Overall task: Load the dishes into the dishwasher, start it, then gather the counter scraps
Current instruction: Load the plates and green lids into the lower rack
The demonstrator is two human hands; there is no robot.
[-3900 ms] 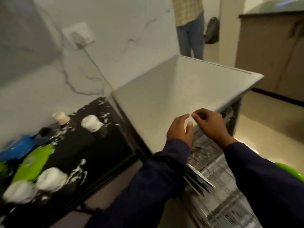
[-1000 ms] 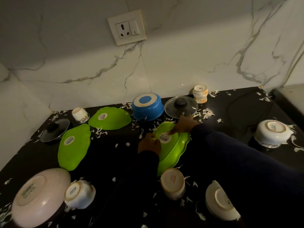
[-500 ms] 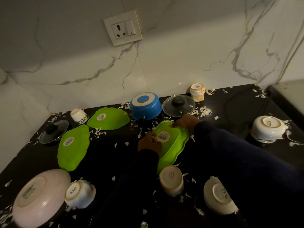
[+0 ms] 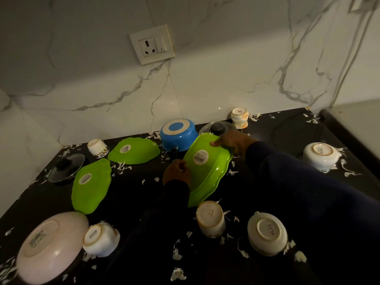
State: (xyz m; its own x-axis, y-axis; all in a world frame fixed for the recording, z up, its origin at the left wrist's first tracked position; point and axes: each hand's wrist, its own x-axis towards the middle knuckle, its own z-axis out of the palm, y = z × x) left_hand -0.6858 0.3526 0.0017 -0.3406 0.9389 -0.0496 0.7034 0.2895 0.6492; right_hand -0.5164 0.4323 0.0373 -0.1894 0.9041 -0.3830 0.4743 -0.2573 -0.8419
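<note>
counter: black worktop (image 4: 287, 128), strewn with white scraps (image 4: 177, 274), dishes face down all over
wall: white marble backsplash (image 4: 205, 95), socket plate (image 4: 152, 45) upper centre
held: stacked green plates (image 4: 207, 171), centre, tilted up off counter
left hand (image 4: 176, 174): pinches near-left rim
right hand (image 4: 232, 142): grips far rim
near: cream cup (image 4: 210, 219), two white bowls
far: blue pot (image 4: 177, 134), glass lid (image 4: 218, 128)
left: two more green plates, pink bowl (image 4: 51, 247)

black counter (image 4: 287, 132), upturned green plates (image 4: 91, 185), white bowls (image 4: 267, 233), blue pot (image 4: 177, 133), glass lids (image 4: 66, 167), white scraps (image 4: 177, 273)
</note>
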